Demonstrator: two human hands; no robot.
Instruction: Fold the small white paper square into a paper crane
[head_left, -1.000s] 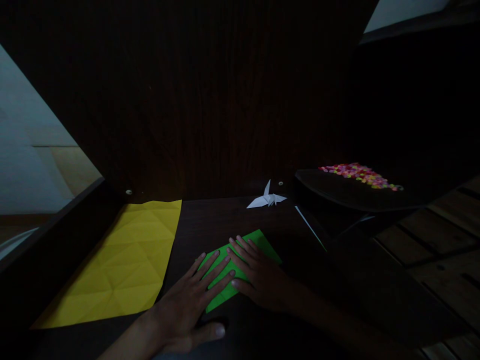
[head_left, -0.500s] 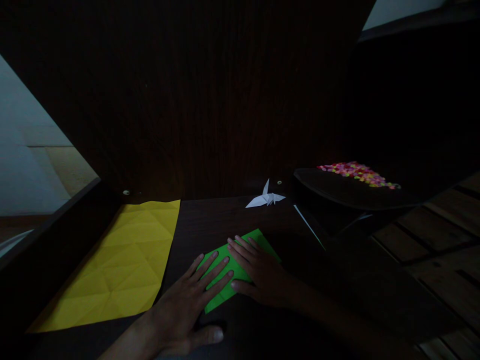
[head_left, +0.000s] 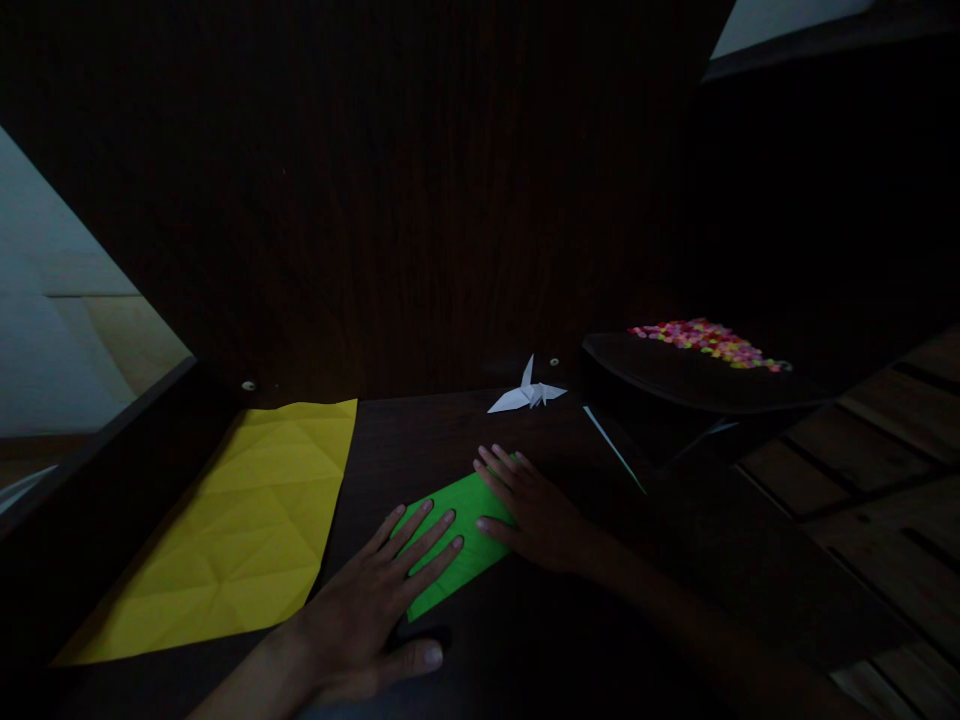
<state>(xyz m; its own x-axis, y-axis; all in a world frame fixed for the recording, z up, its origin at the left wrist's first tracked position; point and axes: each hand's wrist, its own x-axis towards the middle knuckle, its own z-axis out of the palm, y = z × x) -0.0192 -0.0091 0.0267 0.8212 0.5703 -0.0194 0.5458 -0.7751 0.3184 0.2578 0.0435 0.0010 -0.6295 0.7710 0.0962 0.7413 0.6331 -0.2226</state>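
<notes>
A sheet of green paper with straight edges lies on the dark wooden surface; my hands cover parts of it. My left hand rests flat over its left end, fingers spread and thumb out on the wood. On the right end lies my right hand, fingers stretched out toward the far edge. Neither hand is gripping anything. Beyond the green paper sits a white folded-paper bird, near the upright dark panel.
A creased yellow paper sheet lies at the left, beside a dark raised side board. A thin pale strip lies right of the hands. Small pink, red and yellow pieces are heaped on a curved dark shelf.
My right hand has slid right and slightly away across the green paper, baring more of its middle. My left hand stays in place. The view has shifted a little.
</notes>
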